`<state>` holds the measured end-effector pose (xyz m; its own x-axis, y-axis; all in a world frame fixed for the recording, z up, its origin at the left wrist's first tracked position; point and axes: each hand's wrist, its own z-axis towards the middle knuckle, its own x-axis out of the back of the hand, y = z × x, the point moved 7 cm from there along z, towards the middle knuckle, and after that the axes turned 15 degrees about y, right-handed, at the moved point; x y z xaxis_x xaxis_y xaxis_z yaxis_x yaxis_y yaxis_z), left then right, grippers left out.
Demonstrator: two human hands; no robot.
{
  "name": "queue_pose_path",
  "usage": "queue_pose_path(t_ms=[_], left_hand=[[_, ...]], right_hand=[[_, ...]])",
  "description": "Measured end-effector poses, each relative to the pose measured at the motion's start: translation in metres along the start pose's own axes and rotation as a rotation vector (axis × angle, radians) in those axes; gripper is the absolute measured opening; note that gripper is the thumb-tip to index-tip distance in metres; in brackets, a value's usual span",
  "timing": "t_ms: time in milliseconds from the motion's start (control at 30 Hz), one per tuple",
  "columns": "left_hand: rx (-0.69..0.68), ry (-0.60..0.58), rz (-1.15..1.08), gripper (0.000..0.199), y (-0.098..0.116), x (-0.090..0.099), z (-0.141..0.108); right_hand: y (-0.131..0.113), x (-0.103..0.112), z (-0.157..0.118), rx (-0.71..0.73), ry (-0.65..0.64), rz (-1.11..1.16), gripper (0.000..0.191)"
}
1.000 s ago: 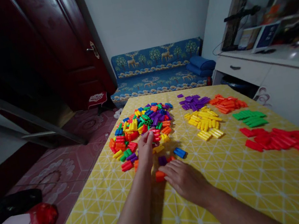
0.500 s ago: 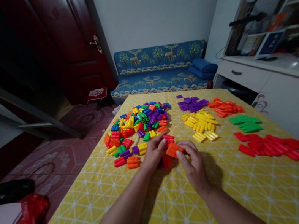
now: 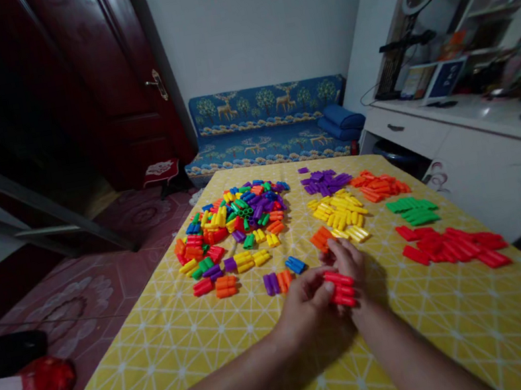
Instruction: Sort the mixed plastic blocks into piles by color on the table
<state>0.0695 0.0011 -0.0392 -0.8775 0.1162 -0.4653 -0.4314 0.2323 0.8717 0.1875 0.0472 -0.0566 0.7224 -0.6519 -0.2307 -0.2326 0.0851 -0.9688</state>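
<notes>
My left hand point(image 3: 306, 301) is closed on a red plastic block point(image 3: 341, 288) shaped like joined tubes. It crosses in front of my right hand point(image 3: 345, 259), whose fingers pinch an orange block point(image 3: 321, 239) of the same kind near the yellow pile. Just left of the hands, a blue block point(image 3: 296, 265), a purple block point(image 3: 271, 284) and another orange block point(image 3: 285, 280) lie on the cloth. A large mixed heap of coloured blocks point(image 3: 243, 210) sits farther left.
Single-colour piles lie to the right: purple point(image 3: 323, 182), yellow point(image 3: 341, 211), orange point(image 3: 380, 185), green point(image 3: 413, 211) and red point(image 3: 451, 247). A yellow patterned cloth point(image 3: 212, 378) covers the table. Behind it stands a blue sofa point(image 3: 262, 144); a white cabinet point(image 3: 489, 148) is at right.
Both hands have moved right. My left hand has brought the red block across to my right wrist, while my right hand still holds the orange one. The blue block is now uncovered.
</notes>
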Motion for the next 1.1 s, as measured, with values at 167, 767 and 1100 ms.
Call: queue_pose_path(t_ms=[167,767,1100], left_hand=[[-0.190,0.154,0.214,0.035,0.009,0.032,0.042],[-0.343,0.262,0.282,0.045,0.030,0.064,0.059],[-0.712,0.339,0.735,0.022,0.059,0.067,0.052]], right_hand=[[0.001,0.001,0.016,0.088,-0.051,-0.165,0.028],[-0.022,-0.020,-0.022,0.320,-0.352,-0.431,0.028],[-0.003,-0.016,-0.004,0.345,-0.268,-0.390,0.033]])
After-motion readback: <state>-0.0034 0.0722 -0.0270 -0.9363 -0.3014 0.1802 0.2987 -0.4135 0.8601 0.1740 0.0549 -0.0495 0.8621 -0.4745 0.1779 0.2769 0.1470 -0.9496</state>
